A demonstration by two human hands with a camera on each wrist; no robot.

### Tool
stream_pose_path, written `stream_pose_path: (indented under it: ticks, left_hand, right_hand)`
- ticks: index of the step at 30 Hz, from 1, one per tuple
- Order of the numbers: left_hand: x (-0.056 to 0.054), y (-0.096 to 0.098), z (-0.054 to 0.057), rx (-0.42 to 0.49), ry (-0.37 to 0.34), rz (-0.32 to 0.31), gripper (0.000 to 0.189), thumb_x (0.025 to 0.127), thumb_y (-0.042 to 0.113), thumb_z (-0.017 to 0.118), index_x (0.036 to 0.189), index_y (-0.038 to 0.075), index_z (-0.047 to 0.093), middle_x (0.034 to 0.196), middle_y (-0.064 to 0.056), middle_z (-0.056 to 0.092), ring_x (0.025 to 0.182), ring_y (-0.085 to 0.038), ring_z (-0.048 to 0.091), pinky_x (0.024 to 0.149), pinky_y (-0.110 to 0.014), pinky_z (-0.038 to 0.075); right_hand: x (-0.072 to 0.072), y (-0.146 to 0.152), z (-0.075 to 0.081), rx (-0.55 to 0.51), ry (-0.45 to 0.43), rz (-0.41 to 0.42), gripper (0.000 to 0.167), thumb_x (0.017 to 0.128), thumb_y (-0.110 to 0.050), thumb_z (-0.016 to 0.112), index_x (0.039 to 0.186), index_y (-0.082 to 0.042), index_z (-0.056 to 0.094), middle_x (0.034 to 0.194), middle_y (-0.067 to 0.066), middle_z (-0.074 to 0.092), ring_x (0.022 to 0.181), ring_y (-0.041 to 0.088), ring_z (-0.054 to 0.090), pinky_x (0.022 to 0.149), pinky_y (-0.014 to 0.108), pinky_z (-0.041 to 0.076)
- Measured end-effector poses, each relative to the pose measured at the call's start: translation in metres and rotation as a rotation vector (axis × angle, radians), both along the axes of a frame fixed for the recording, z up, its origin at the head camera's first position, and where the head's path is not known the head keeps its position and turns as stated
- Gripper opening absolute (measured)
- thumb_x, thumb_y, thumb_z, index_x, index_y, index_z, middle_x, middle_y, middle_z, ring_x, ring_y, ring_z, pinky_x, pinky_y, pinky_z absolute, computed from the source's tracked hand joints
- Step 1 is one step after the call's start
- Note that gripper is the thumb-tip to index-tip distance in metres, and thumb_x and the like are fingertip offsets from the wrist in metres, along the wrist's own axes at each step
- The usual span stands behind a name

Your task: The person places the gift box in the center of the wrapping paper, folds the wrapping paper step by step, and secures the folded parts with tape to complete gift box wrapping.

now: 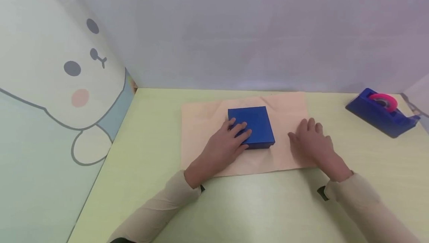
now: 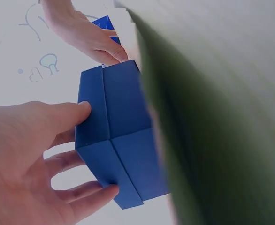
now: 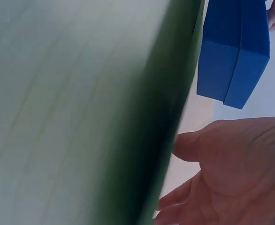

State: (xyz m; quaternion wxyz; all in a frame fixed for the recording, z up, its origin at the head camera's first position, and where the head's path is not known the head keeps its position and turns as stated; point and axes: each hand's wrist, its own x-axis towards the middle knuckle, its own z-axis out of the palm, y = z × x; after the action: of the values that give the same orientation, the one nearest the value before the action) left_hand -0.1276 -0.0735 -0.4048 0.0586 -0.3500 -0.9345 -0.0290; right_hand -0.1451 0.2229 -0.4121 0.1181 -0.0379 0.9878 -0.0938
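A blue lidded box (image 1: 256, 123) sits near the middle of a peach sheet of paper (image 1: 197, 123). My left hand (image 1: 222, 144) holds the box by its near left corner, fingers spread over the lid. In the left wrist view, the thumb (image 2: 81, 112) touches one side of the lid and a finger (image 2: 100, 199) the adjoining side. To the right of the box, my right hand (image 1: 313, 142) lies over the sheet's right edge, its thumb pointing toward the box. The right wrist view shows its fingertips partly hidden behind the blurred near edge.
A blue tape dispenser (image 1: 378, 116) with a pink tape core (image 1: 385, 101) stands at the back right of the pale yellow-green table (image 1: 161, 131). A grey-white panel (image 1: 234, 34) rises behind the table. On the left, a wall (image 1: 40, 56) carries a cartoon animal drawing.
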Motion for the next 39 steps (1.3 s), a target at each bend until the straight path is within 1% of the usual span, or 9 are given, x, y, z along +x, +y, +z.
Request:
stream_pose_path:
  ticks: [4,7,11,15,20,25,31,35,39]
  left_hand:
    - [0.000,0.001,0.001,0.019,-0.028,0.024,0.046,0.106,0.041,0.060,0.149,0.025,0.059,0.157,-0.003,0.054,0.150,-0.034,0.045,0.123,-0.041,0.039]
    - [0.000,0.000,0.001,0.036,-0.046,0.029,0.046,0.106,0.042,0.059,0.149,0.025,0.059,0.158,-0.003,0.053,0.151,-0.034,0.044,0.122,-0.040,0.041]
    - [0.000,0.000,0.001,0.057,-0.042,0.020,0.046,0.106,0.042,0.059,0.149,0.024,0.059,0.158,-0.003,0.053,0.151,-0.034,0.045,0.121,-0.041,0.043]
    - [-0.001,-0.001,-0.001,0.087,-0.033,0.015,0.045,0.106,0.041,0.060,0.148,0.024,0.061,0.157,-0.004,0.054,0.150,-0.035,0.045,0.120,-0.042,0.044]
    - [-0.002,-0.002,-0.004,0.119,-0.034,0.010,0.045,0.106,0.040,0.060,0.148,0.023,0.060,0.158,-0.004,0.053,0.151,-0.034,0.044,0.120,-0.041,0.044]
    - [-0.004,-0.003,-0.006,0.142,-0.025,0.004,0.045,0.106,0.039,0.061,0.147,0.023,0.061,0.158,-0.004,0.053,0.151,-0.034,0.043,0.118,-0.040,0.046]
    - [-0.005,-0.003,-0.005,0.148,-0.036,0.008,0.044,0.106,0.039,0.060,0.148,0.023,0.060,0.159,-0.004,0.052,0.152,-0.034,0.041,0.118,-0.040,0.046]
    - [-0.005,-0.003,-0.005,0.144,-0.035,0.008,0.044,0.106,0.038,0.060,0.148,0.023,0.060,0.159,-0.004,0.052,0.152,-0.034,0.041,0.119,-0.040,0.045]
    - [-0.004,-0.002,-0.006,0.138,-0.030,0.003,0.044,0.106,0.038,0.061,0.148,0.022,0.060,0.158,-0.004,0.052,0.152,-0.034,0.041,0.119,-0.040,0.045]
  right_hand:
    - [0.003,0.002,-0.001,-0.008,0.014,-0.007,0.053,0.106,-0.031,0.053,0.115,0.019,0.038,0.107,0.033,0.039,0.100,0.050,0.040,0.067,0.064,0.047]
    - [0.004,0.004,-0.002,-0.019,0.016,-0.012,0.056,0.106,-0.031,0.053,0.118,0.021,0.038,0.114,0.035,0.039,0.106,0.052,0.040,0.074,0.069,0.047]
    - [0.004,0.006,-0.004,-0.025,0.020,-0.010,0.063,0.106,-0.033,0.053,0.128,0.023,0.035,0.127,0.040,0.038,0.116,0.056,0.038,0.079,0.074,0.047]
    - [0.005,0.007,-0.007,-0.020,0.030,-0.006,0.066,0.106,-0.034,0.052,0.132,0.024,0.034,0.133,0.041,0.037,0.119,0.057,0.038,0.082,0.075,0.047]
    - [0.006,0.009,-0.008,-0.026,0.036,-0.014,0.067,0.106,-0.036,0.052,0.132,0.024,0.035,0.127,0.039,0.039,0.113,0.055,0.042,0.079,0.072,0.049]
    - [0.006,0.010,-0.006,-0.035,0.030,-0.029,0.070,0.106,-0.038,0.054,0.133,0.024,0.036,0.126,0.037,0.041,0.114,0.054,0.044,0.079,0.070,0.050]
    - [0.005,0.010,-0.008,-0.028,0.054,-0.026,0.068,0.105,-0.037,0.055,0.130,0.024,0.038,0.123,0.037,0.042,0.110,0.053,0.044,0.078,0.069,0.050]
    - [0.005,0.010,-0.009,-0.031,0.053,-0.032,0.069,0.105,-0.036,0.055,0.132,0.024,0.037,0.124,0.037,0.041,0.112,0.054,0.044,0.080,0.070,0.049]
    - [0.006,0.010,-0.008,-0.070,0.026,-0.082,0.071,0.104,-0.036,0.057,0.133,0.024,0.033,0.123,0.040,0.042,0.109,0.055,0.044,0.080,0.069,0.048]
